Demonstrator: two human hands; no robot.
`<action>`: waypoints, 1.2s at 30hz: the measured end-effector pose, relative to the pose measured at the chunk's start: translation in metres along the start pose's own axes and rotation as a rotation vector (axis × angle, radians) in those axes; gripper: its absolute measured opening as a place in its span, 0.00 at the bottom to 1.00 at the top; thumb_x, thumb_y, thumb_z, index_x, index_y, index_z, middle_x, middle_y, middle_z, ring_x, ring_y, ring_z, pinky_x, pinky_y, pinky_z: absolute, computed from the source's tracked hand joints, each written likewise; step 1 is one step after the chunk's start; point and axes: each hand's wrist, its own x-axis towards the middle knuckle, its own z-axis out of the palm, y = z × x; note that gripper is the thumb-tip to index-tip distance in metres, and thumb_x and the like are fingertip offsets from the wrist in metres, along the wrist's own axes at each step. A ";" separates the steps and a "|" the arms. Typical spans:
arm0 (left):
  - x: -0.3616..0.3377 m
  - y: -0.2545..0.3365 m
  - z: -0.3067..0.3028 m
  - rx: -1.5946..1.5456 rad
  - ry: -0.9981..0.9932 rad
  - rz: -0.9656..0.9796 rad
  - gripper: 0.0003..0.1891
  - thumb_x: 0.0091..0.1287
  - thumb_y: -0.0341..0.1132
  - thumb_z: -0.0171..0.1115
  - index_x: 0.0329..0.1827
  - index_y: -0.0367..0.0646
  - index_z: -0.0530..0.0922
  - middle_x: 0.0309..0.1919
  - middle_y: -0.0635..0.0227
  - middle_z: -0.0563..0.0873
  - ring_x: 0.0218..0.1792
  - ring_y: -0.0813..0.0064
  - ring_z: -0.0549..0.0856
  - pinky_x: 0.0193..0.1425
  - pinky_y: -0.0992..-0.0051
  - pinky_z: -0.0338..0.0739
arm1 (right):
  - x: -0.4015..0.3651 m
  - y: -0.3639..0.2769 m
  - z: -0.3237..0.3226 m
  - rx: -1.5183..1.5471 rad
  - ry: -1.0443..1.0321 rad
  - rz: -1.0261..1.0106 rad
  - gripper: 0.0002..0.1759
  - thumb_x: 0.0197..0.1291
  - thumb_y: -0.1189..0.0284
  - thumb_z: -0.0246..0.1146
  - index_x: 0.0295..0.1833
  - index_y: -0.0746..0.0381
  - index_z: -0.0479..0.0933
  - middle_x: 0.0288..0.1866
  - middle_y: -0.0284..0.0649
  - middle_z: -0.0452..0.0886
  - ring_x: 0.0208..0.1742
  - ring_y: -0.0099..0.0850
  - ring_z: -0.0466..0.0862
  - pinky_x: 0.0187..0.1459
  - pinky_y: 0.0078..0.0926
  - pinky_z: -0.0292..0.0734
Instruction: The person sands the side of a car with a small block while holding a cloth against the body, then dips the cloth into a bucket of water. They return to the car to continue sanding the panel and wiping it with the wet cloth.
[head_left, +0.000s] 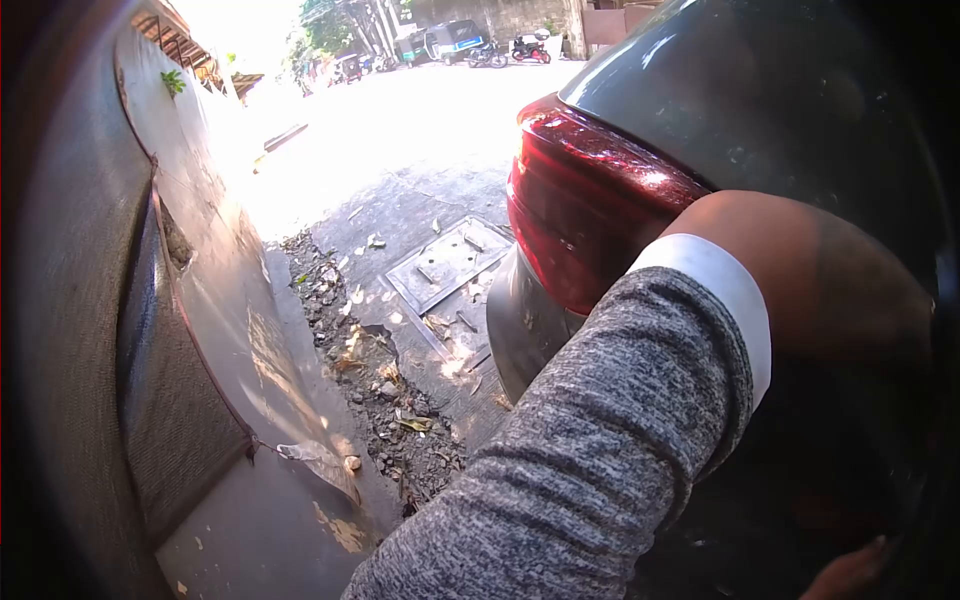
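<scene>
My left arm, in a grey marled sleeve [590, 430] with a white cuff [715, 290], reaches up and across to the right. Beyond the cuff, my left hand [820, 270] is over the dark rear of a car [760, 100], close beside its red tail light [590, 200]. Its fingers are lost in the shadow at the right edge. Low in the right corner shows a small part of my right hand [850, 572], near the car's dark lower body, with its fingers hidden.
A wall with peeling paint [240, 330] and hanging cloth [70, 300] runs along the left. Between wall and car lie rubble and dry leaves [390, 400] and a metal cover [450, 262]. Motorcycles [530, 48] and a three-wheeler [452, 40] stand far back.
</scene>
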 end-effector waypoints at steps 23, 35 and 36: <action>0.003 0.003 -0.003 0.007 -0.036 0.016 0.21 0.55 0.51 0.70 0.42 0.44 0.88 0.38 0.60 0.91 0.48 0.57 0.89 0.58 0.54 0.76 | -0.011 -0.033 0.023 -0.347 0.225 -0.364 0.22 0.80 0.74 0.46 0.63 0.83 0.71 0.62 0.72 0.76 0.61 0.63 0.78 0.64 0.56 0.74; 0.013 -0.002 0.021 0.050 0.067 0.071 0.15 0.58 0.46 0.66 0.37 0.44 0.88 0.34 0.60 0.91 0.41 0.57 0.90 0.52 0.55 0.78 | -0.030 -0.011 0.043 0.002 0.177 -0.354 0.36 0.78 0.63 0.56 0.76 0.81 0.57 0.81 0.66 0.59 0.81 0.54 0.63 0.81 0.49 0.53; 0.014 -0.001 0.025 0.049 0.075 0.078 0.15 0.58 0.46 0.66 0.36 0.44 0.88 0.33 0.60 0.91 0.41 0.57 0.90 0.52 0.56 0.78 | -0.033 -0.017 0.042 0.021 0.162 -0.370 0.35 0.79 0.63 0.54 0.77 0.80 0.58 0.81 0.65 0.59 0.81 0.53 0.63 0.81 0.48 0.53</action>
